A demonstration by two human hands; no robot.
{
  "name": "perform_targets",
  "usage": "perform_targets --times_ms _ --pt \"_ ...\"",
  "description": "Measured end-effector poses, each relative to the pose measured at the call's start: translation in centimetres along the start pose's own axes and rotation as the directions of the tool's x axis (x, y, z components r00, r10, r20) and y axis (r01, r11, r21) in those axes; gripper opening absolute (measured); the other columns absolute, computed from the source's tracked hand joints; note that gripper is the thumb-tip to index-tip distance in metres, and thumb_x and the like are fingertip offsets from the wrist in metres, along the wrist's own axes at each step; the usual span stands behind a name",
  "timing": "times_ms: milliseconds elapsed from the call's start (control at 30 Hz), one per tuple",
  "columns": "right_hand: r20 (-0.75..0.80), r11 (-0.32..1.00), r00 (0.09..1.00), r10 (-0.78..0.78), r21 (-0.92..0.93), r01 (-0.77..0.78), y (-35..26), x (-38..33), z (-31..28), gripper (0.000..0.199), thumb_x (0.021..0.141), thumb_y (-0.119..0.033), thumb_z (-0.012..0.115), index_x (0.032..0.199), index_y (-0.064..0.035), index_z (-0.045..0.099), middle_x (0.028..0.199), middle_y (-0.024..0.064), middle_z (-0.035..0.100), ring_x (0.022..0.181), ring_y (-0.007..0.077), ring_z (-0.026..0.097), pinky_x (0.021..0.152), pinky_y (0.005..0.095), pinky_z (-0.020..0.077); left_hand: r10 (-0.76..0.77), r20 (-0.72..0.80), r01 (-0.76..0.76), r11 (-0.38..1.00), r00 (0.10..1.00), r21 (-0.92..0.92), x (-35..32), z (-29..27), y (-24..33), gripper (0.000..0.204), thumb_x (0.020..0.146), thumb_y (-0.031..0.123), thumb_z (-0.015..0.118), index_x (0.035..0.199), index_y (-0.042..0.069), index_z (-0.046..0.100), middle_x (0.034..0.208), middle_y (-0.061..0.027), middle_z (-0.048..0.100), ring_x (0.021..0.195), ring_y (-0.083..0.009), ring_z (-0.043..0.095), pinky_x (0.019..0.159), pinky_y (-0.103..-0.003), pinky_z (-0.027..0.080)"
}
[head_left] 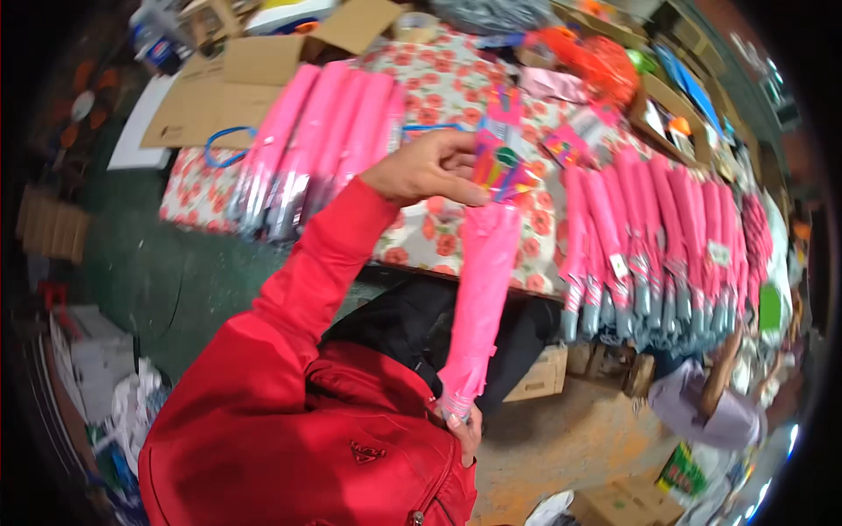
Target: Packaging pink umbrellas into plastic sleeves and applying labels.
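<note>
A folded pink umbrella slants across my lap, its upper end over the table edge. My right hand is closed around its lower end, close to my red jacket. At the upper end, my left hand pinches a multicoloured printed card between thumb and fingers. Whether the card is attached to the umbrella cannot be made out. Similar colourful cards lie on the table a little to the right.
Pink umbrellas in clear sleeves lie left on the flowered tablecloth. A row of pink umbrellas with grey handles overhangs the right edge. Cardboard, a tape roll and a red bag sit behind. Another person's arm shows right.
</note>
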State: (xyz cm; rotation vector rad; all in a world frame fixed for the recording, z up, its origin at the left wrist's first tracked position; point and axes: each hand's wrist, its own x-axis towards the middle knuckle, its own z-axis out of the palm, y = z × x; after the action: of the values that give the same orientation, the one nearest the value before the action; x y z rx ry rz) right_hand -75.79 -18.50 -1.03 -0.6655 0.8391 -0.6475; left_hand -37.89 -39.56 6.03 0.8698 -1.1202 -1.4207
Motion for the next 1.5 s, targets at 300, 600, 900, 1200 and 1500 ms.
perform_targets --times_ms 300,600,900,1200,1500 --pt "0.265 1.0 0.964 -0.016 -0.019 0.022 -1.0 2.0 0.0 0.035 0.09 -0.014 0.062 0.121 0.0027 0.064 0.112 0.0089 0.07 0.098 0.017 0.06 0.093 0.0282 0.0436 0.043 -0.174 -0.064 0.991 0.984 -0.115 -0.7 -2.2 -3.3 0.076 0.062 -0.007 0.078 0.134 -0.002 0.053 0.107 -0.0104 0.067 0.085 -0.0158 0.063 0.077 -0.025 0.05" --pt "0.059 0.93 0.992 -0.107 -0.348 0.121 -2.6 2.3 1.0 0.028 0.096 -0.016 0.059 0.116 0.0018 0.065 0.1 0.0051 0.069 0.089 0.0151 0.059 0.085 0.0245 0.0436 0.157 0.131 -0.118 0.957 0.979 -0.266 0.3 -1.3 -3.3 0.079 0.065 0.004 0.08 0.138 -0.004 0.05 0.121 -0.0198 0.066 0.108 -0.031 0.067 0.098 -0.035 0.051" --pt "0.115 0.995 0.993 0.037 -0.101 -0.025 -3.0 2.4 0.7 0.031 0.098 -0.021 0.056 0.115 0.0014 0.068 0.091 0.0052 0.067 0.078 0.0109 0.056 0.073 0.0221 0.0411 0.163 0.036 -0.143 0.936 0.986 -0.322 -0.9 -1.2 -5.9 0.074 0.067 0.013 0.08 0.135 0.001 0.052 0.129 -0.0195 0.06 0.1 -0.0309 0.064 0.091 -0.042 0.052" --pt "0.222 0.982 0.972 0.08 0.151 -0.115 -2.8 2.0 0.8 0.043 0.095 -0.028 0.053 0.11 0.0091 0.067 0.069 0.0085 0.06 0.054 0.0104 0.041 0.052 0.0237 0.0298 0.156 0.184 -0.006 0.778 0.97 -0.628 -2.5 -2.8 -7.9 0.098 0.068 -0.015 0.06 0.158 0.005 0.025 0.13 -0.0241 0.059 0.045 -0.0108 0.046 0.04 -0.021 0.037" --pt "0.037 0.995 0.994 0.101 -0.02 -0.1 -2.8 2.4 0.8 0.049 0.095 -0.033 0.05 0.11 0.0123 0.064 0.07 0.0104 0.059 0.051 0.0123 0.045 0.05 0.0237 0.034 0.013 -0.1 -0.035 0.973 0.995 -0.228 -2.8 3.2 -0.8 0.048 0.079 -0.007 0.072 0.123 -0.002 0.053 0.087 -0.0029 0.062 0.065 -0.0066 0.05 0.058 -0.018 0.04"
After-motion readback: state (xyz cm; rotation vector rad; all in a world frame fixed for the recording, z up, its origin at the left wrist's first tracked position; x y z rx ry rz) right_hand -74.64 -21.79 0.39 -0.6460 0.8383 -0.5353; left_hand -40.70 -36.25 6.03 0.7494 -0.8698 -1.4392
